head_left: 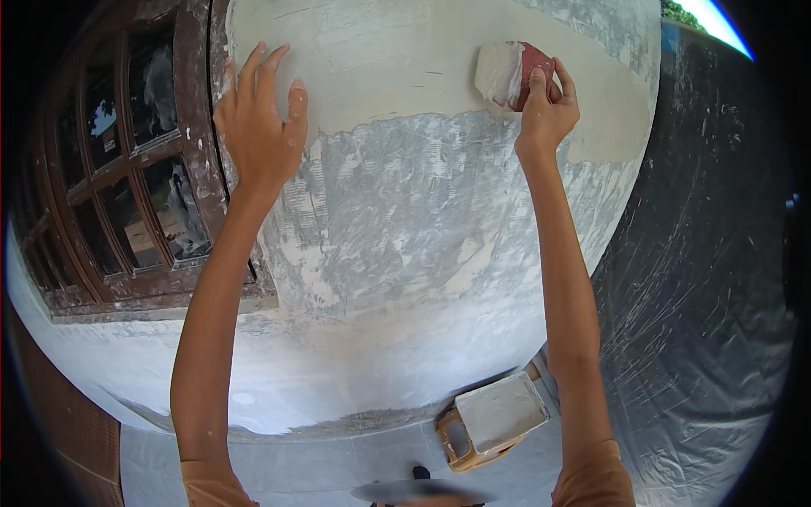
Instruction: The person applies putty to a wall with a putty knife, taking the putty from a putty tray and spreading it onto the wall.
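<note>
In front of me rises a wall, smooth with beige filler paste in its upper part and patchy grey and white below. My right hand grips a red scraper between thumb and fingers, high on the right of the wall. Pale paste covers the scraper's left part. Up at the left, beside the window frame, my left hand has its fingers spread and holds nothing. It is at the wall's surface, but whether it touches I cannot tell.
A brown wooden window with smeared panes lies left. Below right, a tray of pale paste rests on a yellowish stool. Dark plastic sheeting, spattered white, hangs along the right. Grey tiles form the floor.
</note>
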The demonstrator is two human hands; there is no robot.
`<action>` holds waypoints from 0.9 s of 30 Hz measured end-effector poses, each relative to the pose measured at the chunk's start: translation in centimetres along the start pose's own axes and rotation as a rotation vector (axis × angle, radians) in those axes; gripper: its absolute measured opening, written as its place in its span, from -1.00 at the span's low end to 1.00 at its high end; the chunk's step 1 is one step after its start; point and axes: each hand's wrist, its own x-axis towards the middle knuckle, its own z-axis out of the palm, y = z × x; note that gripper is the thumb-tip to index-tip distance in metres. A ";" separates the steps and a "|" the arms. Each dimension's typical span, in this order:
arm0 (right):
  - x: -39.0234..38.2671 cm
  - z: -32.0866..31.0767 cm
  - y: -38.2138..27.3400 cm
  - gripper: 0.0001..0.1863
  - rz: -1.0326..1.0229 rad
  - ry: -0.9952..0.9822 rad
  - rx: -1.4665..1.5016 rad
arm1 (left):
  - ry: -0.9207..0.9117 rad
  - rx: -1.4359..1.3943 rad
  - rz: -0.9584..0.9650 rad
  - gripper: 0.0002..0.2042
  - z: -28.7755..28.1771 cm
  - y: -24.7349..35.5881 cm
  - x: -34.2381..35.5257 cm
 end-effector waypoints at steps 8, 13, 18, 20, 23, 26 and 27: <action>-2.6 -8.0 -0.5 -0.60 0.173 -0.103 0.021 | -0.094 0.012 -0.006 -0.55 0.4 5.8 -4.0; -3.3 -14.8 0.3 -0.62 0.269 -0.164 -0.065 | -0.163 0.108 -0.032 -0.55 0.4 11.0 -6.4; -4.6 -22.2 1.8 -0.61 0.395 -0.222 -0.014 | -0.261 0.139 -0.073 -0.55 0.3 17.5 -10.6; -5.4 -25.2 2.4 -0.61 0.420 -0.246 -0.039 | -0.297 0.145 -0.090 -0.55 0.2 20.4 -12.7; -7.4 -30.0 3.1 -0.59 0.539 -0.305 -0.088 | -0.382 0.113 -0.132 -0.55 -0.6 24.1 -16.3; -9.6 -34.5 3.5 -0.59 0.631 -0.324 -0.141 | -0.473 0.082 -0.223 -0.55 -1.1 27.6 -20.8; -10.7 -36.4 3.6 -0.61 0.680 -0.321 -0.174 | -0.508 0.088 -0.248 -0.56 -1.4 28.9 -22.7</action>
